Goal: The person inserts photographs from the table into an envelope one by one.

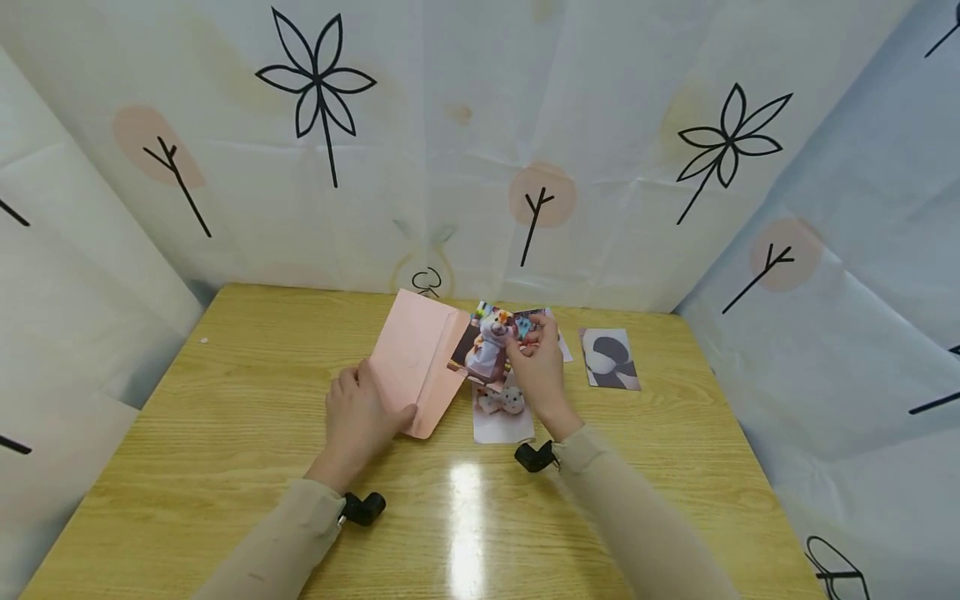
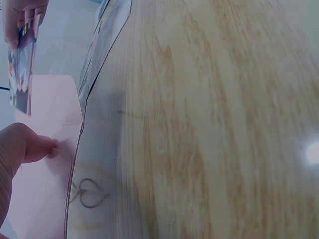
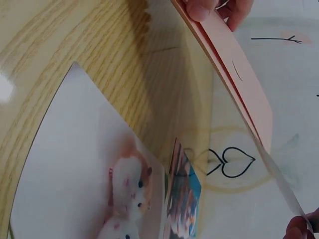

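Observation:
A pink envelope [image 1: 408,358] with its flap unfolded is tilted up off the table, gripped along its lower left by my left hand [image 1: 358,417]. In the left wrist view the left thumb [image 2: 32,149] presses on the pink paper. My right hand [image 1: 542,371] pinches a photo card [image 1: 489,346] of a plush-looking animal in a white garment by its right edge. The card's left side overlaps the envelope's flap in the head view. The right wrist view shows this card [image 3: 281,181] almost edge-on beside the envelope [image 3: 239,69].
Below the right hand lies a card with two hamsters [image 1: 501,417]. A colourful card [image 1: 558,337] lies partly hidden behind that hand. Farther right is a grey-and-white card [image 1: 610,358]. The wooden table [image 1: 225,417] ends at a patterned cloth backdrop [image 1: 465,167].

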Action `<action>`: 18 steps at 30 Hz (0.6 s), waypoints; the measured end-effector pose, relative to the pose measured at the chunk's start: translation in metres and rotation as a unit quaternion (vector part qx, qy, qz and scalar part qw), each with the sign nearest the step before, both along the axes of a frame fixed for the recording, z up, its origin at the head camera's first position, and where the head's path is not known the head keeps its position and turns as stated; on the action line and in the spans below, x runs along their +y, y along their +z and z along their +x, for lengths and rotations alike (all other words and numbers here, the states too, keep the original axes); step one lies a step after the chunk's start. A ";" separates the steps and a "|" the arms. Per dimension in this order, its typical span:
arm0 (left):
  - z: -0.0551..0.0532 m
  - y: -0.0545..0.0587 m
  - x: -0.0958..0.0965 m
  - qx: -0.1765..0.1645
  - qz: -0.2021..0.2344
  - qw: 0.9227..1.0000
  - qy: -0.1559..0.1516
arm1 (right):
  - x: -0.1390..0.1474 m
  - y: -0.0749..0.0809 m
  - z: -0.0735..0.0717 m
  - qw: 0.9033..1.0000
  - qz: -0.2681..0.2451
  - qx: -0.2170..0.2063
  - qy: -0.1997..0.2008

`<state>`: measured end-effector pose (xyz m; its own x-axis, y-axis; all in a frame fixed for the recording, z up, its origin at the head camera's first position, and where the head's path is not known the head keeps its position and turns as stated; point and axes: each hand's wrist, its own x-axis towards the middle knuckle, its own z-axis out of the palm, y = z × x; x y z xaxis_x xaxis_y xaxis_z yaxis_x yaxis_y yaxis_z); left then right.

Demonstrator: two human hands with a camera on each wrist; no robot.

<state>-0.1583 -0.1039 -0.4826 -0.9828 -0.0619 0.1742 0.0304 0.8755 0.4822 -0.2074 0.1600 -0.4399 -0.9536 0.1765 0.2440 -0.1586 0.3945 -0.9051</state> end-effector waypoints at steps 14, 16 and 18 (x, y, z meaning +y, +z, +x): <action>0.002 -0.004 -0.003 0.014 -0.037 0.999 0.002 | -0.035 -0.008 0.004 0.999 0.016 -0.026 0.041; 0.001 -0.004 -0.002 0.016 -0.040 0.999 0.001 | -0.037 -0.007 0.005 0.998 0.010 -0.027 0.053; 0.001 -0.003 -0.002 0.021 -0.042 0.999 0.000 | -0.038 -0.006 0.005 0.997 0.004 -0.031 0.066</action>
